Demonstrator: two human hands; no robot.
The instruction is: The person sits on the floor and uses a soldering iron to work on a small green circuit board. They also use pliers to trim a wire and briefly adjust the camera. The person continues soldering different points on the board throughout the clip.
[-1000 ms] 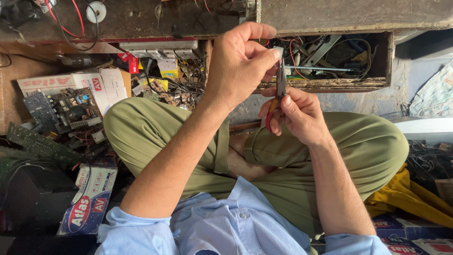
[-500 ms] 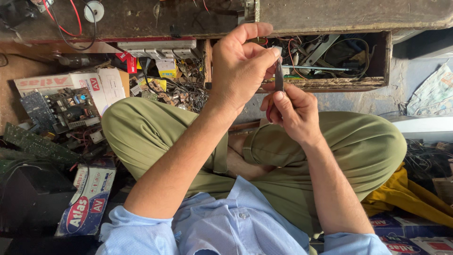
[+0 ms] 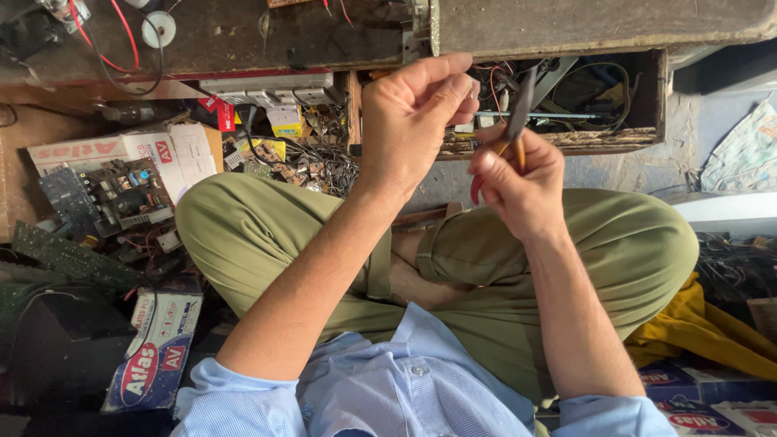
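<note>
Pliers (image 3: pixel 518 121) with red and orange handles stand nearly upright in the right hand (image 3: pixel 522 190), just right of the scene's middle. The dark metal nose points toward the far side, rising above the fist, while the handles run down through the palm; a red handle tip shows at the near left edge of the fist. That hand's grip is pressed together around the handles, fingers curled tight.

The left hand (image 3: pixel 413 121) is raised just to the left of the pliers' nose, its thumb and forefinger pinched together at the tips. Whatever sits between those fingertips is too small to make out, and I cannot tell whether it touches the nose of the pliers. The two hands are close, with a narrow gap between them at knuckle level.

Both hands hover above the person's crossed legs in olive trousers (image 3: pixel 267 235); light blue shirt sleeves (image 3: pixel 235 396) fill the near edge. Beyond the hands, on the far side, an open wooden drawer (image 3: pixel 615 137) holds a tangle of wires and metal parts. To the far left a worktop (image 3: pixel 218 36) carries a small white spool (image 3: pixel 159 28) and red wires. On the left lie green circuit boards (image 3: pixel 73 194), and a printed cardboard box (image 3: pixel 154 356) lies nearer. A yellow cloth (image 3: pixel 696 332) lies on the right beside the knee.
</note>
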